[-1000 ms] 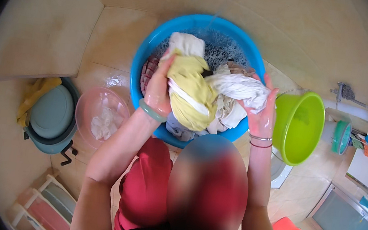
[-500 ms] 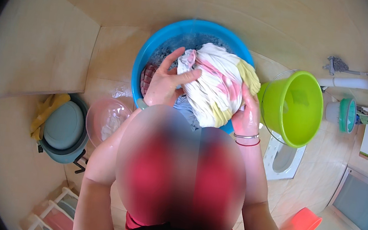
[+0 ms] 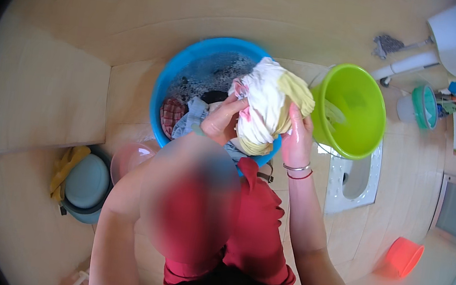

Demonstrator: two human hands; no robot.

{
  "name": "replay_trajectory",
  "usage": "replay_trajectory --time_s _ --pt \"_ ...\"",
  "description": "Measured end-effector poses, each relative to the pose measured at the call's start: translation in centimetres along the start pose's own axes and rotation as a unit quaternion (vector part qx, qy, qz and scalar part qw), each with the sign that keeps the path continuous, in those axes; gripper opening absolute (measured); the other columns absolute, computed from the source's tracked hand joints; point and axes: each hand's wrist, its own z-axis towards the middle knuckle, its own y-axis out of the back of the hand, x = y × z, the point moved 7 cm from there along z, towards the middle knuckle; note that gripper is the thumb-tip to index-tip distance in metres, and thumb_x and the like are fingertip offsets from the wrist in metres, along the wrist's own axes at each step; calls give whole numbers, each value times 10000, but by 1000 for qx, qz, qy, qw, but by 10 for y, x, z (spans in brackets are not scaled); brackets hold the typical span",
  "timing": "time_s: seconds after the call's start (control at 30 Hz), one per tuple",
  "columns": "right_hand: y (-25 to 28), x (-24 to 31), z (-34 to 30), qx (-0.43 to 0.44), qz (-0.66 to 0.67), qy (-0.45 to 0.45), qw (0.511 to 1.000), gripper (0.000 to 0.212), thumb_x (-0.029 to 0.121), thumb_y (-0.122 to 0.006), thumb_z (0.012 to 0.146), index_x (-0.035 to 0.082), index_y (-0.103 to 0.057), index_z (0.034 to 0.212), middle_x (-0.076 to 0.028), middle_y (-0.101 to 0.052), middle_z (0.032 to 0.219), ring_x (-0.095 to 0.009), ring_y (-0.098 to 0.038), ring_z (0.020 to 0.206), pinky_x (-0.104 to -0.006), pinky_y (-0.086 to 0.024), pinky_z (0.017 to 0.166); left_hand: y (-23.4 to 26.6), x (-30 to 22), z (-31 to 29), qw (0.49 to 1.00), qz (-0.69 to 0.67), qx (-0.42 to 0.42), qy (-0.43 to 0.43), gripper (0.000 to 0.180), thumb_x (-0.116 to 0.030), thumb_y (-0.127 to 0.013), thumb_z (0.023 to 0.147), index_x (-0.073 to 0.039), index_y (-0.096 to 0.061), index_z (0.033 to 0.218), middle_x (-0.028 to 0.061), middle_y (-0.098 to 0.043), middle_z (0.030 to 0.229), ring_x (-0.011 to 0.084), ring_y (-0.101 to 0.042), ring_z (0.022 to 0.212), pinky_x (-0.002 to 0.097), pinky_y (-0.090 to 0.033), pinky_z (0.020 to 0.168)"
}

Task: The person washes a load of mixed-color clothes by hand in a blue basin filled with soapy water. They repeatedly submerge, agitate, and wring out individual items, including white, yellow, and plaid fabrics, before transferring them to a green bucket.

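Between my two hands is a bunched, wet white garment (image 3: 264,98) with pink print and pale yellow parts. My left hand (image 3: 222,120) grips its left side, fingers partly hidden behind the cloth. On the right side, my right hand (image 3: 298,137) is closed around the yellow part, a bangle and a red cord at its wrist. The bundle is held above the right part of a blue basin (image 3: 161,86). Sudsy water (image 3: 208,69) fills the basin, with a red checked cloth (image 3: 172,117) and a light blue garment (image 3: 191,118) in it.
A lime green bucket (image 3: 375,123) stands just right of the basin, close to my right hand. Beyond it lies a squat toilet (image 3: 370,185). A pink basin (image 3: 123,158) and a grey-blue lidded tub (image 3: 86,182) are at the left. An orange bucket (image 3: 404,258) sits lower right.
The garment has been gathered into a tighter bundle and turned. My left hand has moved from its top left to lower on its side. The view has shifted, with the bucket appearing closer.
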Motion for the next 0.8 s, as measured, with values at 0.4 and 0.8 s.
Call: replay_trajectory --time_s 0.4,0.8 --pt "74 60 -21 33 348 36 936 585 476 -351 1001 125 -304 1466 -70 -391 1467 -274 -383 1342 -445 -293 1111 -130 -16 30 997 22 58 -37 538 11 -532 794 -66 -458 1321 53 -560 1173 192 -539 1063 354 -436 932" --pt "228 76 18 -123 328 130 928 623 473 -441 964 123 -307 1462 -66 -322 1510 -306 -289 1390 -536 -209 1123 -200 65 207 992 -17 107 -57 686 205 -493 736 -85 -466 1357 103 -537 1271 245 -526 1156 377 -424 1012"
